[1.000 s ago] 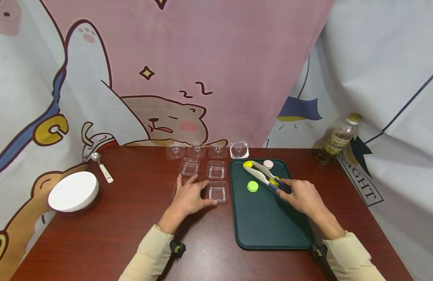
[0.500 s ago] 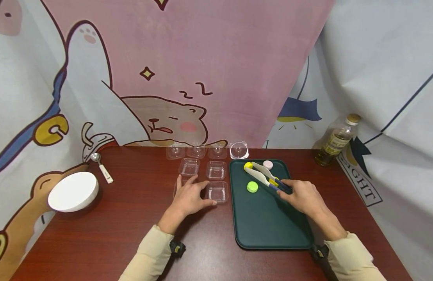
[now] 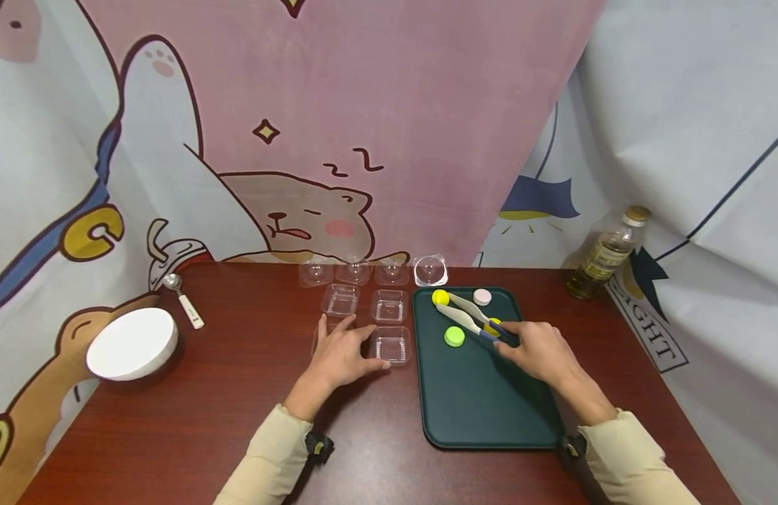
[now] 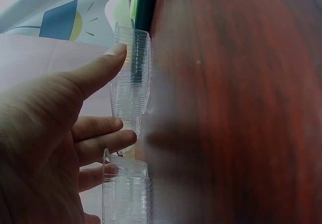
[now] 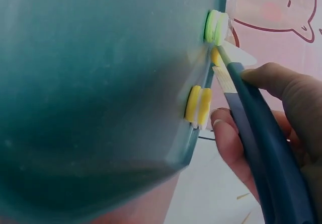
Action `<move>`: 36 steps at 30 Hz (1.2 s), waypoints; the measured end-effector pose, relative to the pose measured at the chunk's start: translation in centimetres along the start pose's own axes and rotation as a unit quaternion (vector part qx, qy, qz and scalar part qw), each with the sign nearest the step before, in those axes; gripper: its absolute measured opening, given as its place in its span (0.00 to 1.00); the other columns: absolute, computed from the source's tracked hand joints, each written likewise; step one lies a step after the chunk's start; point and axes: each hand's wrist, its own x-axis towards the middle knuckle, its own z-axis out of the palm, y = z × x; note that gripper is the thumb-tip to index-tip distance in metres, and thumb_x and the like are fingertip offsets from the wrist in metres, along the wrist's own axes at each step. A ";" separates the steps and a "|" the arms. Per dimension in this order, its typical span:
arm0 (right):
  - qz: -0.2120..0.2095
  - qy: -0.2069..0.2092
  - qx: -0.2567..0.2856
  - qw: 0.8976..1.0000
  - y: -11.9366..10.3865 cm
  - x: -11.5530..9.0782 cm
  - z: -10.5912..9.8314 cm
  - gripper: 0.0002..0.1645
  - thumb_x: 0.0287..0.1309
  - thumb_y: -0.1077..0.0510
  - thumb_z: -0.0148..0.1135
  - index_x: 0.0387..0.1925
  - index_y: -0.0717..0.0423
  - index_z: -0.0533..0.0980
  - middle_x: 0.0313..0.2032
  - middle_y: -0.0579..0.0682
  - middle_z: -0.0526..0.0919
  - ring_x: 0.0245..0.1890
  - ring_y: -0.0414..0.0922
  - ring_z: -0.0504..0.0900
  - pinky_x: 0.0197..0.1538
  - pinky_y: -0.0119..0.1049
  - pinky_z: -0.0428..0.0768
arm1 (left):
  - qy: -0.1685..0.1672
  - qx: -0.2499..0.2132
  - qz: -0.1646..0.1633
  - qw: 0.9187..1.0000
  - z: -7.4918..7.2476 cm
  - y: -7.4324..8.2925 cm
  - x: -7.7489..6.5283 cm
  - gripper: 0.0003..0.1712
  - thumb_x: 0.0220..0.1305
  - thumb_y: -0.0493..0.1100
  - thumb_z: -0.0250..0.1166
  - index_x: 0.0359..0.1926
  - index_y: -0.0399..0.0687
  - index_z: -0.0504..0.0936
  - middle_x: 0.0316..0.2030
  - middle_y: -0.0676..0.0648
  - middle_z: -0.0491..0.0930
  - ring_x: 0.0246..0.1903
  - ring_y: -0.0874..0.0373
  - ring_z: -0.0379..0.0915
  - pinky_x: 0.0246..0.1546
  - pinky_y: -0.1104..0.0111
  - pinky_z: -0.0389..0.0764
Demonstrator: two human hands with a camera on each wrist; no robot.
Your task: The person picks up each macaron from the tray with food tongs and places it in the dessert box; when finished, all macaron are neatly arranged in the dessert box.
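Observation:
My right hand (image 3: pixel 540 353) holds a pair of tongs (image 3: pixel 467 315) with pale arms and dark blue grips. Their tips are at a yellow macaron (image 3: pixel 440 298) near the far left corner of the dark green tray (image 3: pixel 490 407); I cannot tell whether they squeeze it. A second yellow macaron (image 5: pixel 198 105) lies close to the tongs, partly hidden by them in the head view. Also on the tray are a green macaron (image 3: pixel 454 337) and a pale pink macaron (image 3: pixel 482 297). Fingers spread, my left hand (image 3: pixel 340 356) hovers around two clear plastic boxes, the nearer right box (image 3: pixel 391 345) beside its thumb.
Two more clear boxes (image 3: pixel 389 306) stand behind the left hand. Several clear domed lids (image 3: pixel 391 272) line the table's back edge. A white bowl (image 3: pixel 132 344) and a small scoop (image 3: pixel 183 300) are at the left, an oil bottle (image 3: pixel 606 254) at the back right.
The tongs have shifted slightly to the left, and the yellow macaron at their tips sits a little further left as well. My left hand stays where it was.

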 end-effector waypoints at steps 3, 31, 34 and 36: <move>0.004 0.004 -0.002 1.000 0.1 -0.3 -0.2 0.28 0.59 0.49 0.69 0.57 0.61 0.82 0.12 0.42 0.69 0.13 0.38 0.61 0.17 0.33 0.60 | -0.001 0.000 -0.001 1.000 0.1 0.1 0.0 0.47 0.49 0.73 0.73 0.67 0.56 0.78 0.57 0.52 0.85 0.73 0.49 0.64 0.74 0.33 0.44; -0.091 -0.007 0.041 0.995 -3.8 -2.7 -1.9 0.23 0.54 0.50 0.76 0.51 0.53 0.86 0.18 0.36 0.71 0.15 0.30 0.62 0.20 0.27 0.64 | -0.005 0.001 -0.006 1.000 -0.2 0.2 0.3 0.47 0.49 0.72 0.74 0.67 0.56 0.79 0.57 0.50 0.85 0.73 0.47 0.64 0.73 0.32 0.44; -0.097 -0.016 0.043 0.994 -4.2 -3.1 -1.9 0.22 0.54 0.50 0.76 0.51 0.52 0.86 0.18 0.35 0.72 0.15 0.30 0.62 0.20 0.26 0.65 | -0.006 -0.002 -0.005 1.000 -0.2 0.2 0.2 0.47 0.50 0.72 0.73 0.67 0.56 0.79 0.57 0.50 0.85 0.73 0.47 0.63 0.73 0.32 0.43; -0.097 -0.026 0.045 0.994 -4.5 -3.2 -1.9 0.23 0.55 0.50 0.75 0.52 0.51 0.86 0.19 0.35 0.72 0.15 0.29 0.62 0.20 0.26 0.65 | -0.007 -0.001 -0.006 1.000 -0.1 0.2 0.2 0.47 0.49 0.72 0.74 0.67 0.56 0.79 0.57 0.51 0.85 0.73 0.47 0.63 0.73 0.32 0.43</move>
